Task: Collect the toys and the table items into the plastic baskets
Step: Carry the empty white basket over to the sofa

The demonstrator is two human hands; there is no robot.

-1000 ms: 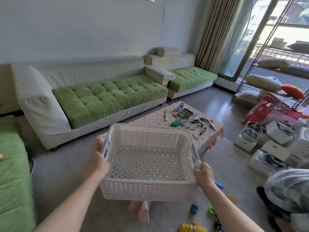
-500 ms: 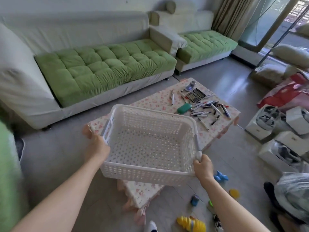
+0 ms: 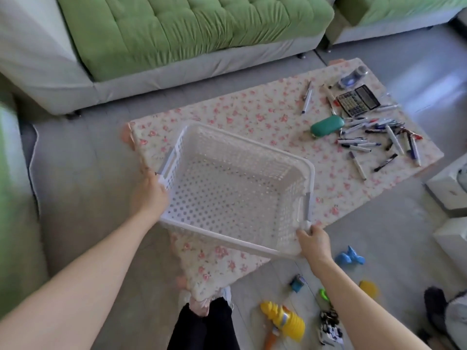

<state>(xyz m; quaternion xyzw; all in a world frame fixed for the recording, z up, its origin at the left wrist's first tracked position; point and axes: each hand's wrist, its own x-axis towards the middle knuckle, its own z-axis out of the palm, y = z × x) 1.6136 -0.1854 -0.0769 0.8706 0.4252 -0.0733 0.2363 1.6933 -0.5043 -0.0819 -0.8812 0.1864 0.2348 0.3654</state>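
Basket: I hold the empty white perforated plastic basket [image 3: 227, 232] over the near end of the low counter in flowered cloth [image 3: 252, 109]. I cannot tell whether it touches the cloth.
Left grip: my left grip [image 3: 149, 195] is curled round the left rim, beside the handle.
Right grip: my right grip [image 3: 314, 242] pinches the rim's near right corner.
Table items: scattered marker pens [image 3: 379, 137] at mixed angles, a black calculator [image 3: 358, 101] and a green oval case [image 3: 327, 125] lie ahead and right of the basket, nearer my right grip.
Toys: a yellow ridged plastic toy [image 3: 283, 322] and a blue plastic figure [image 3: 350, 257] lie on the floor by my right arm.
Next, I judge: set the basket down, then free the right grip.
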